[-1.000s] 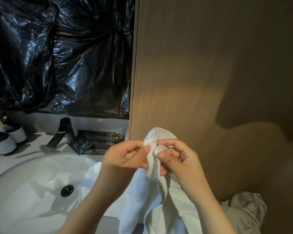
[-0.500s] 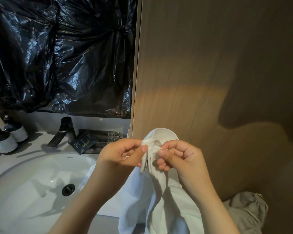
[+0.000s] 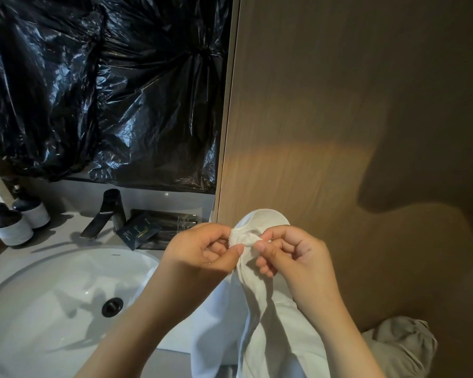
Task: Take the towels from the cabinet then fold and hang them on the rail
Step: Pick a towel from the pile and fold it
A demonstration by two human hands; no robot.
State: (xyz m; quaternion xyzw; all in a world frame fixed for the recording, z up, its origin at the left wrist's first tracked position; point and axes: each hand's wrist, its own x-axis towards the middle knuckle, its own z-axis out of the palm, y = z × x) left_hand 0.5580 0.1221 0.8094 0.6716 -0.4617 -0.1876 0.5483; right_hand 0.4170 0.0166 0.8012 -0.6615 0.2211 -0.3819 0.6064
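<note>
On the right, a tall brown wooden panel. On the left, a shiny black crinkly plastic sheet up on the wall. Below it, a round white sink bowl. In the middle, a soft white cloth towel, held up in front of the wooden panel and hanging down between both arms, past the sink's right edge. Left hand pinching the towel's bunched top edge with thumb and fingers. Right hand pinching the same edge, just beside the left, fingers curled. Low on the right, a crumpled beige cloth. Behind the sink, two dark round bottles with white labels, a dark bent tap, and flat black packets. In the bowl, a small black drain.
</note>
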